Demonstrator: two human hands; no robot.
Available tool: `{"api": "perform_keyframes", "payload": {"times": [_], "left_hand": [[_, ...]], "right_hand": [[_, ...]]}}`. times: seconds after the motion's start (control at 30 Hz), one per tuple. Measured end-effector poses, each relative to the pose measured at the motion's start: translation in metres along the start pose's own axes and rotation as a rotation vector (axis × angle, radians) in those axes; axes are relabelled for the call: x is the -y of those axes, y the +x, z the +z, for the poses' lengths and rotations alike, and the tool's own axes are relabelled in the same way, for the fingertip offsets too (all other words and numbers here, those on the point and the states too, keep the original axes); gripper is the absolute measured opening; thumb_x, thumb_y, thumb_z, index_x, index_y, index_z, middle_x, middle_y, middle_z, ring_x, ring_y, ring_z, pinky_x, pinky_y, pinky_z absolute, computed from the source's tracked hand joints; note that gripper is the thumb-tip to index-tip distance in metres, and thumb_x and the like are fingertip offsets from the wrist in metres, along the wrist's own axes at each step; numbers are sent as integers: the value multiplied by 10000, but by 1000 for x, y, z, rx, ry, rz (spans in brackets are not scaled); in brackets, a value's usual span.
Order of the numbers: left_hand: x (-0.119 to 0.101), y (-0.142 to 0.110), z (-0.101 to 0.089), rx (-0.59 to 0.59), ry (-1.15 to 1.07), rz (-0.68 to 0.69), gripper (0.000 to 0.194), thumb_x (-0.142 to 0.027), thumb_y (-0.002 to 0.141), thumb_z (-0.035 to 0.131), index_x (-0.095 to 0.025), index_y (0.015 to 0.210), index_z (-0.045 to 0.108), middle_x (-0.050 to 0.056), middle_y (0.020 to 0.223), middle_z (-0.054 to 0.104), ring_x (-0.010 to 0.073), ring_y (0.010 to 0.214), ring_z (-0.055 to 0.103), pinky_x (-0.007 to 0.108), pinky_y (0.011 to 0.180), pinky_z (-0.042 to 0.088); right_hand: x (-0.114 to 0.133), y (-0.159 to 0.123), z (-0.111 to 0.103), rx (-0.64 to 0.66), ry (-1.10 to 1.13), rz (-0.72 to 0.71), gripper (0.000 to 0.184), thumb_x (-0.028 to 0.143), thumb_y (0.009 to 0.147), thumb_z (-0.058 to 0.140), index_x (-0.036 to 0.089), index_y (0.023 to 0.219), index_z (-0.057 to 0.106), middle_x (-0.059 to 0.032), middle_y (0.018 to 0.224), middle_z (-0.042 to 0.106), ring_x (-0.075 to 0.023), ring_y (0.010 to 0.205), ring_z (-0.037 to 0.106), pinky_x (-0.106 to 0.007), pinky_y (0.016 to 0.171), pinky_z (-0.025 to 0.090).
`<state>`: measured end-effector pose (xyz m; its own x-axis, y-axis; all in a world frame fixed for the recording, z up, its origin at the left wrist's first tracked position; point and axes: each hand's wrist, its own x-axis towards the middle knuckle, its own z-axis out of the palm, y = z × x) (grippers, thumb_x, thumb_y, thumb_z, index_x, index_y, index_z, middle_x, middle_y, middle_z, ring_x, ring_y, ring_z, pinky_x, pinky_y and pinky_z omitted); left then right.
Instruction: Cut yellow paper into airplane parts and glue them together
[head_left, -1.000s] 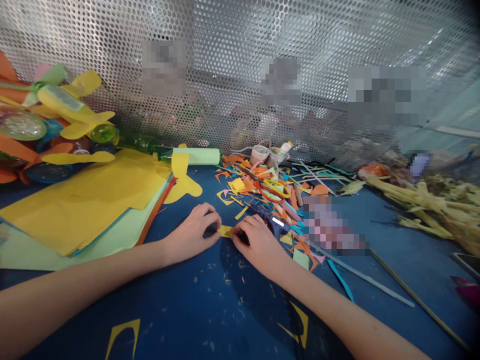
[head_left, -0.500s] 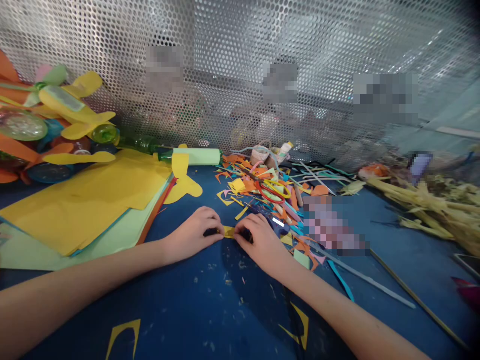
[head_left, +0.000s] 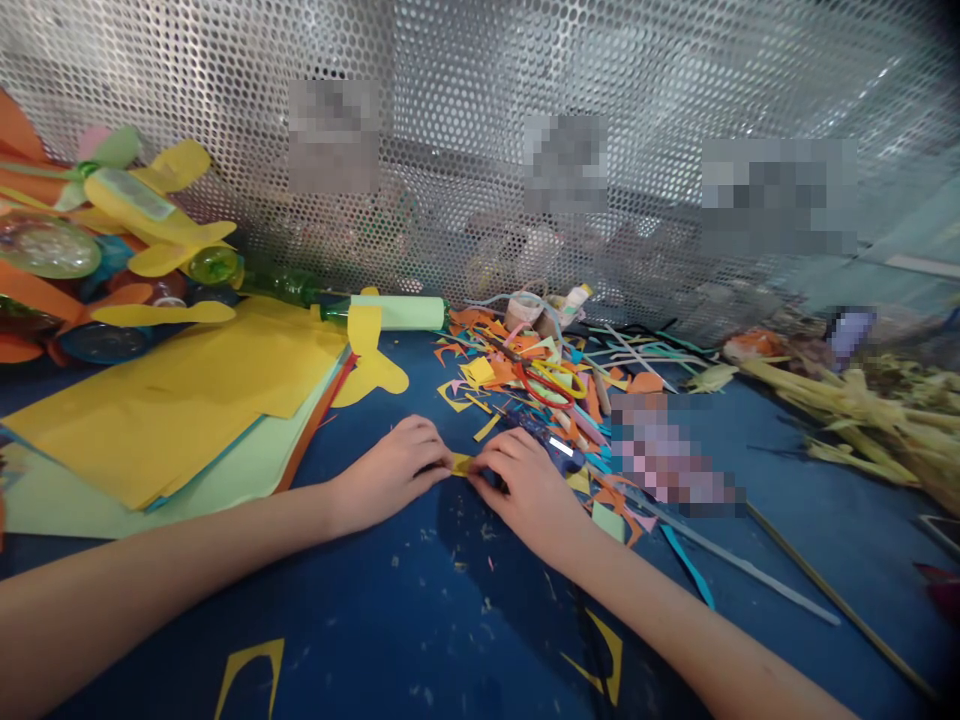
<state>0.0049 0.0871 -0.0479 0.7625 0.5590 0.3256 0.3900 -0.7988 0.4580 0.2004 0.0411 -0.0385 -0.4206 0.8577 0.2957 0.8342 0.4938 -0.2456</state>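
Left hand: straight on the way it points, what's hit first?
Past the yellow paper piece at its fingertips, the left hand would likely meet the right hand first; they look about level, but one view leaves depth unsure.

Blue table (head_left: 360, 620) — yellow paper sheets (head_left: 172, 400)

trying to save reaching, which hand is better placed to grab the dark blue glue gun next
Right, likely: the right hand is closer to the glue gun, the left hand farther off. Both pinch a yellow paper strip.
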Motion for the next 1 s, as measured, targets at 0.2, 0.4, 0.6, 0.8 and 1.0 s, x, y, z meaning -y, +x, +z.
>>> {"api": "perform_keyframes", "payload": {"times": [0.2,0.4,0.6,0.8,1.0], "left_hand": [[-3,1,1,24,42,12,132,-199,887,457,-171,834,575,20,830,588,167,884,481,331,875,362],[-2,1,1,5,-8,-28,88,-197,859,507,-175,791,559,8,815,585,161,849,491,317,836,375],[-2,1,2,-14,-28,-30,103,-202,861,501,-178,777,555,4,795,578,163,852,485,330,836,376],[-3,-1,4,-20,34,-86,85,-189,854,485,-176,793,542,20,821,542,183,882,456,344,828,382],[-2,-1,4,-89,34,-124,61,-186,808,522,-178,754,549,23,827,505,187,892,454,346,853,381]], "right_hand": [[1,-1,0,36,-50,-48,93,207,844,539,195,827,630,-20,809,620,-185,860,507,-343,794,405],[3,-1,0,34,-49,-50,98,202,847,533,197,817,627,-19,781,632,-191,839,521,-348,801,400],[3,0,-1,32,-65,-56,109,204,848,528,200,822,633,-21,779,634,-186,839,530,-338,790,410],[4,1,-2,50,-39,-35,98,177,842,532,193,838,629,-24,801,632,-198,844,527,-351,787,417],[4,1,-3,75,-33,-40,119,185,855,506,197,857,625,-37,819,620,-197,860,517,-350,779,417]]}}
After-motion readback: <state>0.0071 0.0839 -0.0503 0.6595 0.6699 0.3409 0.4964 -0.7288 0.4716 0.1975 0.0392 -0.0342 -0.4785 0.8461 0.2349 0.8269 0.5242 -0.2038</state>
